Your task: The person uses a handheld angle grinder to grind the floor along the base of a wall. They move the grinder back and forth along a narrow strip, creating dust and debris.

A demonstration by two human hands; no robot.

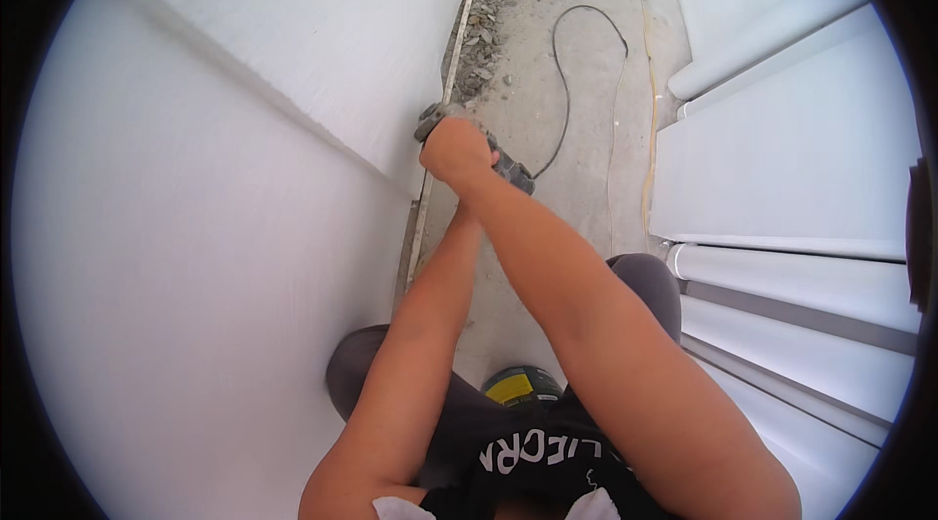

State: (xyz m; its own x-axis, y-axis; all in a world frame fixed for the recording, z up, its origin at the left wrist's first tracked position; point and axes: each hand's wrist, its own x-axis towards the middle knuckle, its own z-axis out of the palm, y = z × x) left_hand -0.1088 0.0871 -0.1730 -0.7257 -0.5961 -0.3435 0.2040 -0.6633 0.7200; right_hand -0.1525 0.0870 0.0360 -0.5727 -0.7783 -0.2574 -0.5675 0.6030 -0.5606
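A dark, dusty angle grinder (514,172) lies slantwise against the foot of the white wall on the left. My right hand (456,149) is closed over its front part, near the rounded head, which touches or nearly touches a narrow pale strip (462,36) along the wall base. Crossing beneath my right forearm, my left arm reaches the same tool. Most of my left hand (495,157) is hidden; a bit of finger shows against the grinder's body. The disc cannot be made out. From the rear end a black cord (559,56) loops away over the concrete.
Broken rubble (482,31) lies along the strip farther ahead. A thin yellowish cable or hose (649,119) runs along the concrete floor (586,212) on the right, beside large white panels (772,139) and rolls. Between my legs is a dark bucket (523,385) with a yellow label.
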